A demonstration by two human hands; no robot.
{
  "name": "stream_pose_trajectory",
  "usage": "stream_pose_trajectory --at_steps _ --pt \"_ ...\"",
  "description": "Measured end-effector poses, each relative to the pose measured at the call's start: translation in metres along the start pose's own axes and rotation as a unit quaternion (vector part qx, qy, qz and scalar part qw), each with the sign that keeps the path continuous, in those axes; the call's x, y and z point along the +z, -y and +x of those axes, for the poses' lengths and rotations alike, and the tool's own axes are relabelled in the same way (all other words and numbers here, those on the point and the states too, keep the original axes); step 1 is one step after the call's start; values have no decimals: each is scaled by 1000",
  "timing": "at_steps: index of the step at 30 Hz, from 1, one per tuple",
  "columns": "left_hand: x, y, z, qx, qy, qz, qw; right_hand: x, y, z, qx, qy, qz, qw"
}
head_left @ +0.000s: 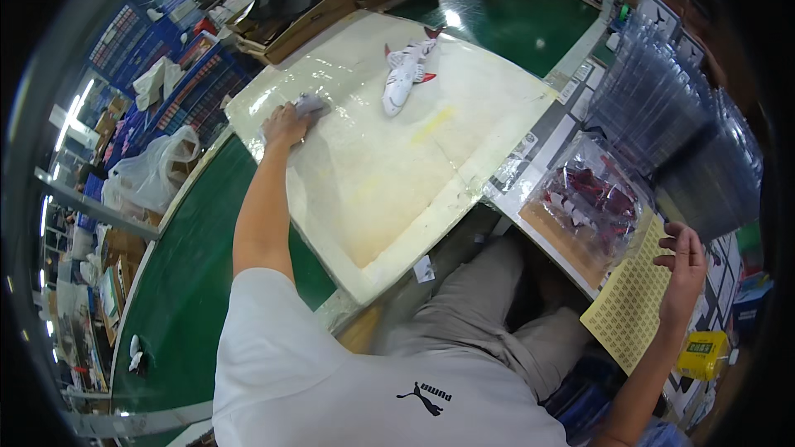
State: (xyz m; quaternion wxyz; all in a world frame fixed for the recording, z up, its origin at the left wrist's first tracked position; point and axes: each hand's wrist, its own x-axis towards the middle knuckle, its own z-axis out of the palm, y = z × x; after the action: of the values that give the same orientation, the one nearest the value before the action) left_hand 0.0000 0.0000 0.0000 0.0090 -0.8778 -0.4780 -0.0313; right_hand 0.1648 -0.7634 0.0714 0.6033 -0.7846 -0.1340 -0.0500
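Note:
On the left part of a cream foam tray [339,174], my left hand [284,126] is closed on a crumpled pale grey piece [311,104] that looks like a cloth. What lies under the palm is hidden. Farther back on the same tray rests a white toy shark [402,76] with dark stripes and red fins, apart from both hands. Over at the right, my right hand [686,263] hovers by the upper edge of a yellow sheet of small printed labels [627,305]. Its fingers are slightly bent and apart, and I see nothing between them.
A clear bag of red and white parts [592,199] lies beside the label sheet. Stacked clear plastic trays [662,108] stand behind it. A yellow box [701,355] sits at lower right. Green belt surface [186,257] runs left, with cartons [319,16] behind.

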Motion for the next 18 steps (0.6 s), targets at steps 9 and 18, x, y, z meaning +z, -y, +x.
stream_pose_trajectory --at_steps 9,18 --pt "-76 -108 -145 219 -125 -267 930 67 48 -57 -60 77 56 994" --pt "-116 -253 -330 321 395 -619 598 158 57 -52 -132 67 125 981"
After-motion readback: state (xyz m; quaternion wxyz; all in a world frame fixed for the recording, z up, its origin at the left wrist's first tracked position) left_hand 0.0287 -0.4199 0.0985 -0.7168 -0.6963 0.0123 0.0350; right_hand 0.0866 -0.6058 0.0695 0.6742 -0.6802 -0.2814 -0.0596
